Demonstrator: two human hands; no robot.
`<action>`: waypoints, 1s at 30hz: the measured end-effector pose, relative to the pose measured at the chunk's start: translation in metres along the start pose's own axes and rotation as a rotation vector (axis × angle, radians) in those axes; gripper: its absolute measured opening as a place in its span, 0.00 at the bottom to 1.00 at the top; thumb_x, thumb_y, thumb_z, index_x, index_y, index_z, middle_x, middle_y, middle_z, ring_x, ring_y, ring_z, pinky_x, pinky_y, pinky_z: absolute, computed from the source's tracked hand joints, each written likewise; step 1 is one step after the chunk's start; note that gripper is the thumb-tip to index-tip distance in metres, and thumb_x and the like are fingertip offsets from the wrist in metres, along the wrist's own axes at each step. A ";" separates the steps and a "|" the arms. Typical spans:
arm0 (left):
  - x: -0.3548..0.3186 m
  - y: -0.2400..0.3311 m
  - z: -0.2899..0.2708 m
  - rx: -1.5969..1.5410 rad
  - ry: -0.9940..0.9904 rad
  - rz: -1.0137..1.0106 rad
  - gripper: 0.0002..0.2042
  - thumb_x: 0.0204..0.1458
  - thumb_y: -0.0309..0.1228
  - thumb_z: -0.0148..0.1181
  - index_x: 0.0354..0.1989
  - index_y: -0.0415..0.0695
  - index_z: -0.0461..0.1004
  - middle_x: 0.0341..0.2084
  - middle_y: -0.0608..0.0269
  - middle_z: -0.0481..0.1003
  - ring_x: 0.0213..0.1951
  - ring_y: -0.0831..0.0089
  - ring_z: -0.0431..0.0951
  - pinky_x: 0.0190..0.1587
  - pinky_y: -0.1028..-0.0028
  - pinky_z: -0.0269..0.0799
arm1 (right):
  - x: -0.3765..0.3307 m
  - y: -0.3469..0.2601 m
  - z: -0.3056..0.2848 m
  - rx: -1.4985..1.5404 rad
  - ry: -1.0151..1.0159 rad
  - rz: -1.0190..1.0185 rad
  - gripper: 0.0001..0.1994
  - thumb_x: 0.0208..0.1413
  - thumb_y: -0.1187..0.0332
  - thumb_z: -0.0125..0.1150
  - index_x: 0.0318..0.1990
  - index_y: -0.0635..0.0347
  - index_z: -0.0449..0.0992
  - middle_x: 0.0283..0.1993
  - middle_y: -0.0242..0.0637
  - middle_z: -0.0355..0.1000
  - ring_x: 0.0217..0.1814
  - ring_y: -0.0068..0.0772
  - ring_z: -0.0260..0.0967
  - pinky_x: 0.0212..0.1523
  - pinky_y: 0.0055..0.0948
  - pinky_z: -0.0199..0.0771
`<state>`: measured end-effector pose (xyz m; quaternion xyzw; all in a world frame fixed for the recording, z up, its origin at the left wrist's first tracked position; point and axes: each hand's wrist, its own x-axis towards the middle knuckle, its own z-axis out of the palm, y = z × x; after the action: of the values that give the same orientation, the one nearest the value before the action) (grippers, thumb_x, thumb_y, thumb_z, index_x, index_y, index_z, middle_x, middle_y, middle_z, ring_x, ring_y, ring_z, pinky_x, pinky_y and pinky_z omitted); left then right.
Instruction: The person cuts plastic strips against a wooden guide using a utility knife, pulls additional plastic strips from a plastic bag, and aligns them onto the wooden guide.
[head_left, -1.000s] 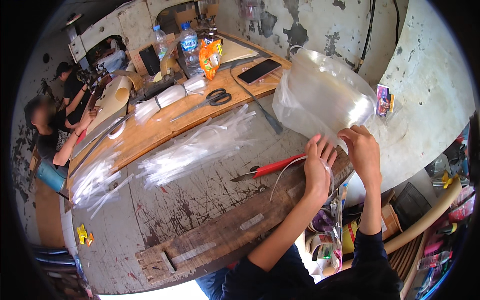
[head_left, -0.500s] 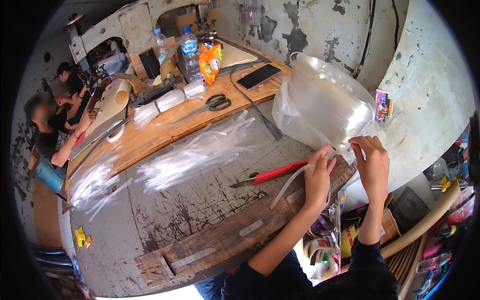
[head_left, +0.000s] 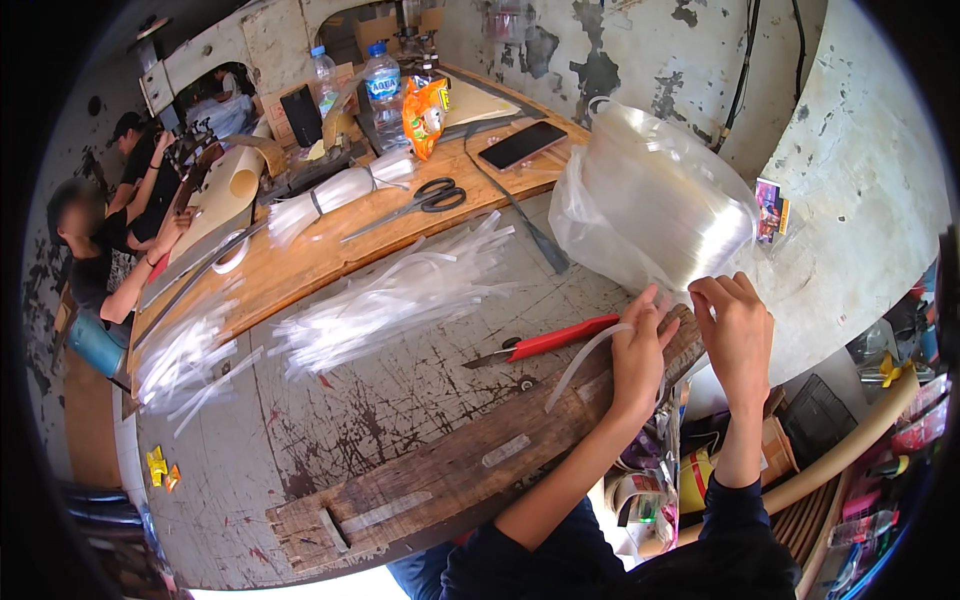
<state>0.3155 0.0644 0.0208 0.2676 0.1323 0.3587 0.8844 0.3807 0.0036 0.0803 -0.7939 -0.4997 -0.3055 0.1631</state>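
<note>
My left hand [head_left: 637, 362] is closed around a translucent plastic strip [head_left: 578, 368]. The strip's free end curves down over a worn wooden plank [head_left: 440, 478]. My right hand [head_left: 735, 340] pinches with thumb and fingers close by, at the lower edge of a large roll of clear plastic strip [head_left: 672, 200]. What lies in that pinch is too small to make out. A thin plastic bag [head_left: 585, 235] partly wraps the roll. A red-handled cutter knife [head_left: 562, 338] lies on the table left of my left hand, its blade pointing left.
Loose cut strips [head_left: 395, 295] lie mid-table, with another pile [head_left: 185, 360] farther left. A wooden board [head_left: 300, 260] bears scissors [head_left: 435, 195], a tied strip bundle [head_left: 340, 195], a phone [head_left: 522, 145] and bottles [head_left: 383, 90]. Two people sit at the far left. Cluttered goods [head_left: 870, 480] stand right, below the table.
My right hand has moved slightly left, closer to my left hand. At the far left, one person's arm has risen. The view has shifted slightly.
</note>
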 end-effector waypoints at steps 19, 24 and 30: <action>-0.002 0.002 -0.002 0.037 -0.039 0.009 0.22 0.59 0.32 0.35 0.59 0.30 0.48 0.60 0.50 0.50 0.60 0.60 0.55 0.55 0.63 0.61 | 0.018 -0.002 0.013 0.057 -0.172 -0.153 0.04 0.40 0.77 0.56 0.26 0.60 0.71 0.25 0.35 0.69 0.31 0.36 0.67 0.26 0.32 0.67; -0.001 0.002 -0.003 0.031 -0.060 -0.002 0.23 0.59 0.33 0.35 0.60 0.32 0.47 0.59 0.49 0.51 0.60 0.61 0.55 0.57 0.65 0.59 | 0.024 0.024 0.031 0.531 -0.347 -0.097 0.05 0.44 0.77 0.57 0.30 0.63 0.70 0.27 0.39 0.70 0.27 0.38 0.68 0.28 0.32 0.66; -0.002 -0.004 -0.009 0.092 -0.029 0.081 0.23 0.60 0.34 0.36 0.60 0.35 0.46 0.57 0.45 0.54 0.58 0.62 0.58 0.59 0.69 0.55 | 0.021 0.026 0.015 0.586 -0.396 -0.083 0.10 0.42 0.79 0.59 0.35 0.62 0.71 0.29 0.41 0.69 0.29 0.38 0.68 0.32 0.31 0.67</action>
<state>0.3128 0.0636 0.0112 0.3180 0.1250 0.3839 0.8578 0.4149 0.0151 0.0843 -0.7365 -0.6197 0.0043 0.2711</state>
